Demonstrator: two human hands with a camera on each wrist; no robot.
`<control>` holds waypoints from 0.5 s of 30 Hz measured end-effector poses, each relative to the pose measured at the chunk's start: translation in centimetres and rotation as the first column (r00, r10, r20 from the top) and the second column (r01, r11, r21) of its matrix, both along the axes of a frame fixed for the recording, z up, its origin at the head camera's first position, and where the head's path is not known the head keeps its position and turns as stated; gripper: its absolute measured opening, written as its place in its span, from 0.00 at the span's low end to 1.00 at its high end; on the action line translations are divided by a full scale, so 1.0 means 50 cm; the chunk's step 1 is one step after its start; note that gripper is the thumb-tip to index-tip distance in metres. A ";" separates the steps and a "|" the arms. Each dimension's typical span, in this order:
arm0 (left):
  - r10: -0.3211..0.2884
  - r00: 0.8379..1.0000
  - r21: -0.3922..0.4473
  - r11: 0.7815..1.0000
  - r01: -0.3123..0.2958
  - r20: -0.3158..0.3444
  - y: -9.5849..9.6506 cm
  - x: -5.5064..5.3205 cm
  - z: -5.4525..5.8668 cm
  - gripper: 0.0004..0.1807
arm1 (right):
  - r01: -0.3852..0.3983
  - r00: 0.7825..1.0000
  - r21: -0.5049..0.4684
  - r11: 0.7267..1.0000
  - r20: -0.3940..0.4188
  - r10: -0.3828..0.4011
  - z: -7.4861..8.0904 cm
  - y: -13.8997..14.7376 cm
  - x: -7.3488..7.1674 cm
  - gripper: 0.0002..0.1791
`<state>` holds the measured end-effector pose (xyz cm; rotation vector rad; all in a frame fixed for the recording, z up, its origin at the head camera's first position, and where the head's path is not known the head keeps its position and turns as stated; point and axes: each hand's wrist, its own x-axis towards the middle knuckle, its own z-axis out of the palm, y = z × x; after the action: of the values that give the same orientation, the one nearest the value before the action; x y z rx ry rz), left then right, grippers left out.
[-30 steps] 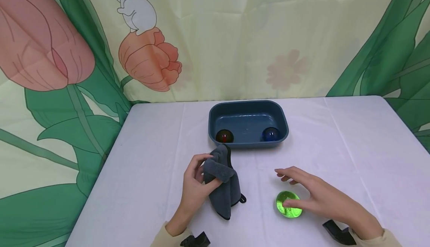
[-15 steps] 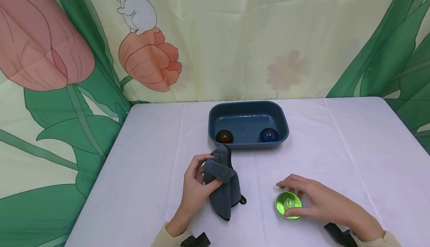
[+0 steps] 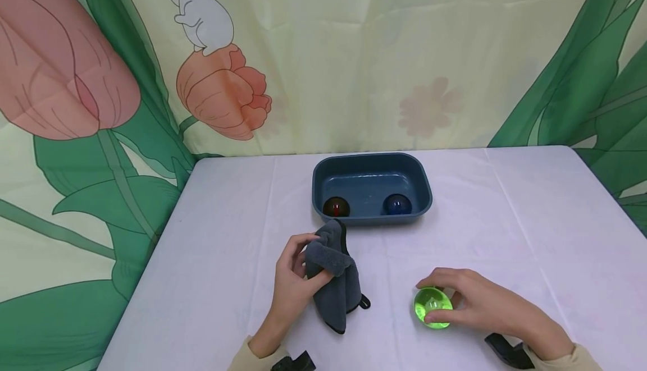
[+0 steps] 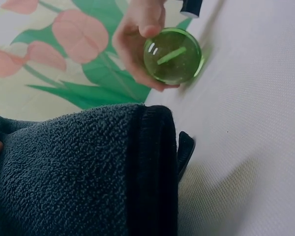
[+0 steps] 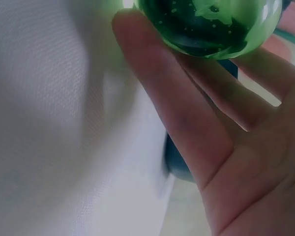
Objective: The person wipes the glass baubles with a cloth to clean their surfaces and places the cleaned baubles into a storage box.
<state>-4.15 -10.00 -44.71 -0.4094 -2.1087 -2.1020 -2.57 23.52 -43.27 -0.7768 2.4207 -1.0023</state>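
My left hand [image 3: 295, 289] grips a bunched dark grey towel [image 3: 333, 281] with black edging and a small loop, thumb in front and fingers behind. In the left wrist view the terry cloth [image 4: 73, 167] fills the lower left. On the right, my right hand [image 3: 480, 301] holds a clear green glass ball [image 3: 432, 306] between thumb and fingers, low at the white tabletop. Seen from the left wrist, the ball [image 4: 172, 56] sits within the right hand's curled fingers. The right wrist view shows the thumb [image 5: 172, 93] against the ball's underside.
Beyond the hands stands a dark blue rectangular tray [image 3: 371, 220]. In it lie a dark red ball [image 3: 336, 207] at the left and a blue ball [image 3: 397, 204] further right. A printed curtain [image 3: 328, 68] hangs behind the white-covered table [image 3: 222, 236].
My right hand has lowered and its fingers have closed around the green ball. Inside the tray the blue ball has rolled left. The left hand and towel stay put.
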 end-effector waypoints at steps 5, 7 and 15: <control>0.000 1.000 0.003 1.000 0.000 0.011 0.000 0.000 0.000 0.31 | 0.002 1.000 -0.010 1.000 0.023 -0.002 0.002 0.001 -0.001 0.23; 0.000 1.000 0.004 1.000 0.000 0.011 0.000 0.001 0.000 0.31 | 0.001 1.000 -0.014 1.000 0.023 -0.001 0.002 0.001 -0.001 0.23; 0.001 1.000 -0.003 1.000 -0.001 0.014 -0.001 0.003 0.002 0.31 | -0.006 1.000 -0.004 1.000 0.019 0.006 0.002 0.001 -0.002 0.22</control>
<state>-4.01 -10.07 -44.63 -0.3952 -2.1189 -2.1076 -2.67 23.59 -43.16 -0.7717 2.3998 -1.0074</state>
